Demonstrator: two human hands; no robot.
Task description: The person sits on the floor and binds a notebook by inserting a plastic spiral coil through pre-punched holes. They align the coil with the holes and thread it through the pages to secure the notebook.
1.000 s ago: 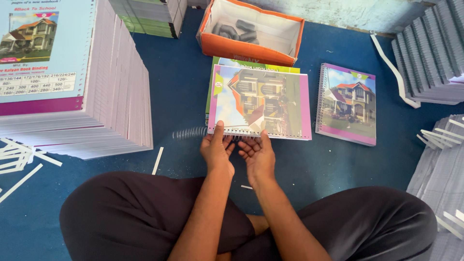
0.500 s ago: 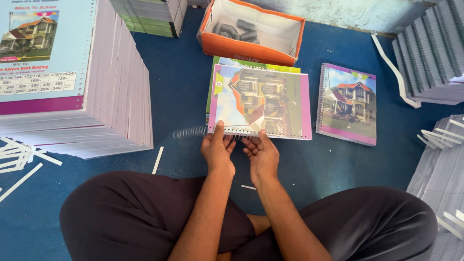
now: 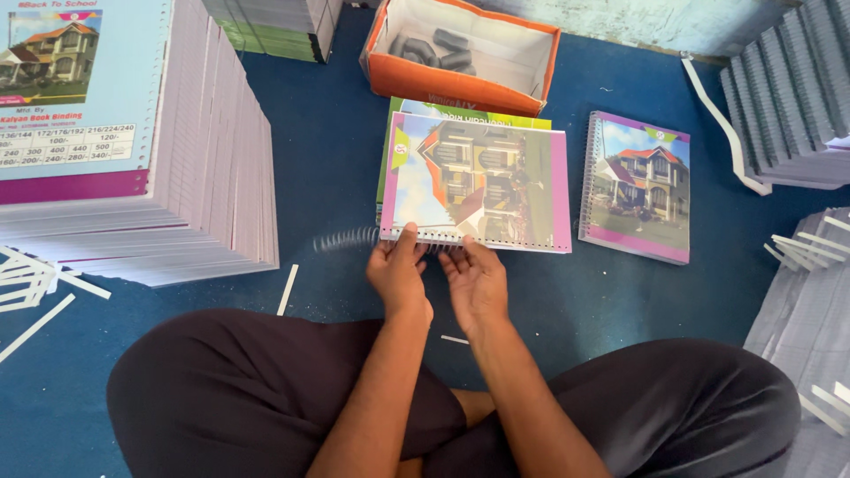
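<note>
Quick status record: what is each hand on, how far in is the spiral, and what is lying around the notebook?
left hand: on the notebook's punched near edge, at the wire spiral
right hand: fingers at the same edge, just right of the left hand
wire spiral: part sticks out left of the notebook, blurred
finished notebook: flat on the blue floor, to the right, apart
orange box: behind, open, dark rolls inside
tall stack of sheets: left

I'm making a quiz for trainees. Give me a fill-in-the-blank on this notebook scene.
1. Both hands, left hand and right hand, work at the notebook's ____ edge.
2. The wire coil sticks out to the ____ of that notebook.
3. The box beyond it is ____ outside.
4. The bound notebook lies to the ____.

Answers: near; left; orange; right
</note>
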